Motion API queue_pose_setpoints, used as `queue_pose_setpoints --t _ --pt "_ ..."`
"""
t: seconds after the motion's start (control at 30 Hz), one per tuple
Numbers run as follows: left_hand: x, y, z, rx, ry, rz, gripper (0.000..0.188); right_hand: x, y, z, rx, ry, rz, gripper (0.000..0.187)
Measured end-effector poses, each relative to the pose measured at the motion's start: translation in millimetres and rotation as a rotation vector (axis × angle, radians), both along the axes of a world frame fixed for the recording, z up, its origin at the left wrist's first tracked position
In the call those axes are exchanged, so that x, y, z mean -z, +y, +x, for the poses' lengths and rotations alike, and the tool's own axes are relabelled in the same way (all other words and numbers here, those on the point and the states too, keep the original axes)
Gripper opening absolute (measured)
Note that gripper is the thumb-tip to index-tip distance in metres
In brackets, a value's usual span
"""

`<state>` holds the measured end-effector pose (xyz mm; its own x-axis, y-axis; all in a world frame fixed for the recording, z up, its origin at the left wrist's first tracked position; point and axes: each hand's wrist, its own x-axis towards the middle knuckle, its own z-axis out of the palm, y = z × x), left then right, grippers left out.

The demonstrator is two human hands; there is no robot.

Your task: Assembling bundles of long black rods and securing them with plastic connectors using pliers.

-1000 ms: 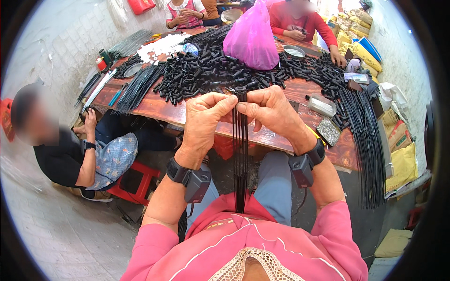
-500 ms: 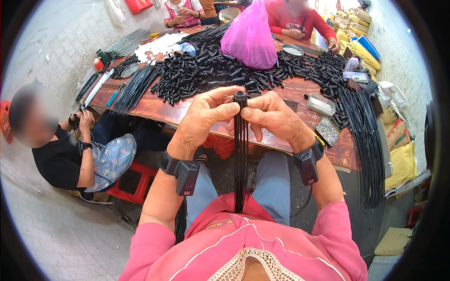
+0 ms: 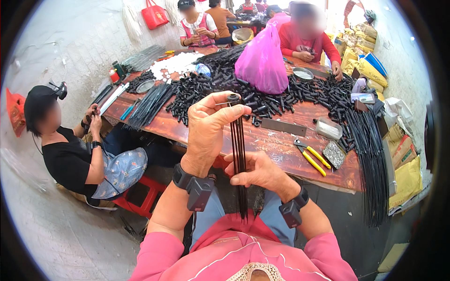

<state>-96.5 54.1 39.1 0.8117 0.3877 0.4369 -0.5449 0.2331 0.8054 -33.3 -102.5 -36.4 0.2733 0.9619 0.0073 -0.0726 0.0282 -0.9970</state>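
My left hand (image 3: 208, 124) pinches the black ring-like hub at the top of a bundle of black umbrella ribs (image 3: 238, 136), thumb in front and fingers behind. The thin ribs hang straight down from the hub, close together, toward my lap. Lower down, my right hand (image 3: 262, 173) curls loosely round the ribs, its thumb across the front and its fingertips on their left side. Yellow-handled pliers (image 3: 313, 157) lie on the table beyond my right hand.
A big pile of short black plastic tubes (image 3: 201, 100) covers the table round a pink plastic bag (image 3: 262, 65). Long black ribs (image 3: 370, 164) overhang its right end. Near the pliers are a tray of small metal bits (image 3: 334, 154), a clear box (image 3: 328, 128) and a flat bar (image 3: 283, 126). Co-workers sit around the table.
My right hand has left the hub and moved down to the ribs. My left hand still pinches the hub. The view has shifted, bringing the pliers into sight.
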Motion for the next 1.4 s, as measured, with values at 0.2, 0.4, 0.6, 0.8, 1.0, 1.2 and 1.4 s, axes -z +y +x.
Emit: queue_pose_setpoints --t 0.2,0.4,0.6,0.8,1.0,1.2,1.4 --pt "1.9 -23.6 -8.4 -0.284 -0.027 0.124 0.032 12.2 20.0 5.8 0.159 -0.245 -0.052 0.021" --pt "38.3 -12.0 -28.8 0.206 0.173 0.249 0.037 54.5 13.5 27.1 -0.233 -0.306 -0.064 0.015" --pt "83.1 -13.1 -20.6 0.548 0.110 0.053 0.052 64.5 3.1 15.0 -0.359 -0.173 -0.114 0.014" --pt "103.7 -26.3 -18.3 0.464 -0.002 -0.161 0.053 33.8 -20.5 18.1 -0.018 -0.093 0.148 0.037" --pt "111.5 -30.0 -17.6 0.339 -0.018 -0.137 0.050 -22.3 -24.8 15.7 0.353 -0.743 0.405 0.037" --pt "104.3 -35.0 -18.7 0.311 0.011 -0.199 0.048 -28.9 -17.9 8.6 0.481 -0.744 0.407 0.016" --pt "95.3 -41.0 -17.5 0.237 0.039 -0.152 0.048 -29.9 -16.7 16.0 0.236 0.038 0.147 0.033"
